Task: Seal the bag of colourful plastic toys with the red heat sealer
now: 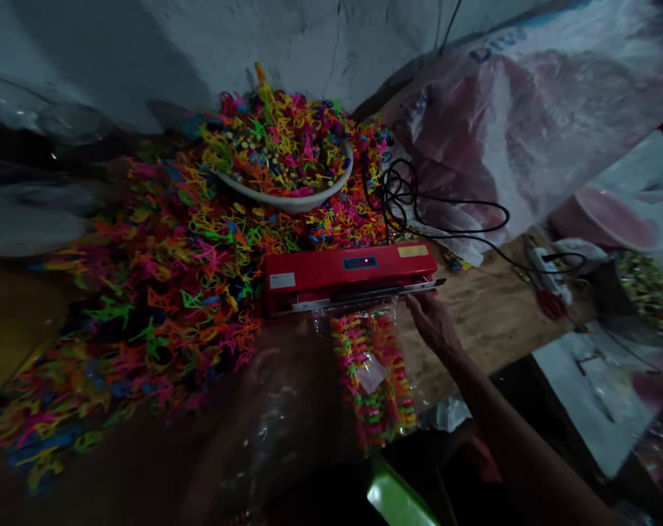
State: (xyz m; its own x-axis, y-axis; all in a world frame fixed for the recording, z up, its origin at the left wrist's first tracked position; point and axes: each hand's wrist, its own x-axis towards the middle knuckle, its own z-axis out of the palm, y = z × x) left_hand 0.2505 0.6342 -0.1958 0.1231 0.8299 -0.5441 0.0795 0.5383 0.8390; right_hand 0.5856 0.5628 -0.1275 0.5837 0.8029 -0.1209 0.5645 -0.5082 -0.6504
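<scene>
A red heat sealer [320, 272] with a small lit indicator lies across the wooden table. Just in front of it is a clear plastic bag [372, 372] packed with rows of bright plastic pieces and a pale paper slip, its top edge at the sealer's front bar. At the right end of that bar is my right hand [435, 325], fingers stretched out and touching the front edge near the bag's corner. My left hand [265, 369], dark and smeared, hovers left of the bag beside some shiny clear plastic [273, 431]; its fingers are unclear.
Loose colourful plastic pieces [172, 270] cover the table's left. A white basin [292, 201] heaped with more stands behind the sealer. A black cable [457, 234] runs right to a power strip [550, 274]. A large plastic sack [506, 124] leans at the back right.
</scene>
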